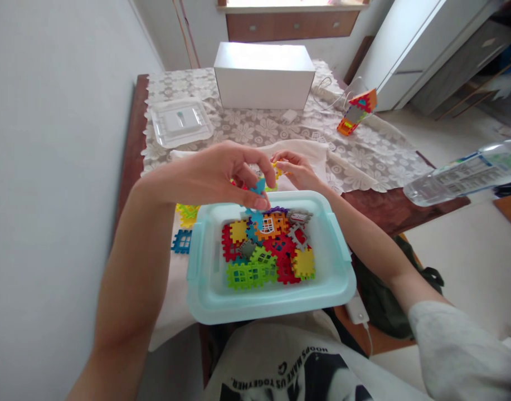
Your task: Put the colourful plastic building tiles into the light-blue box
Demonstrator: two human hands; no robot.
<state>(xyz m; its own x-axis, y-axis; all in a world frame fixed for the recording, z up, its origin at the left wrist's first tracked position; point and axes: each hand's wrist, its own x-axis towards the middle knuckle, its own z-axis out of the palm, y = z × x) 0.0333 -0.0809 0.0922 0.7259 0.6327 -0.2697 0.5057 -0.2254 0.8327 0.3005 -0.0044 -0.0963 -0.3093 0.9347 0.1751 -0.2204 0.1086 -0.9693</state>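
The left hand (234, 174) is reaching over the far side of a light-blue rectangular plastic bin (213, 303), its fingers closing on a small blue plastic piece (259, 186). The right hand (299, 170) is reaching just beyond the bin's far rim, its fingers curling beside a yellow plastic piece (277, 170) — whether they are gripping it cannot be told. The bin is holding a mixed pile of notched plastic pieces (261, 270) in green, red, yellow, orange, blue and grey. A blue windowed plastic piece (181, 241) and a yellow-green plastic piece (187, 214) are lying at the bin's left side. Farther back, a white box (264, 86), a clear plastic lid (182, 123) and a multicoloured assembled plastic structure (356, 113) are resting on the tabletop (247, 125) — a patterned lace cloth is covering it.
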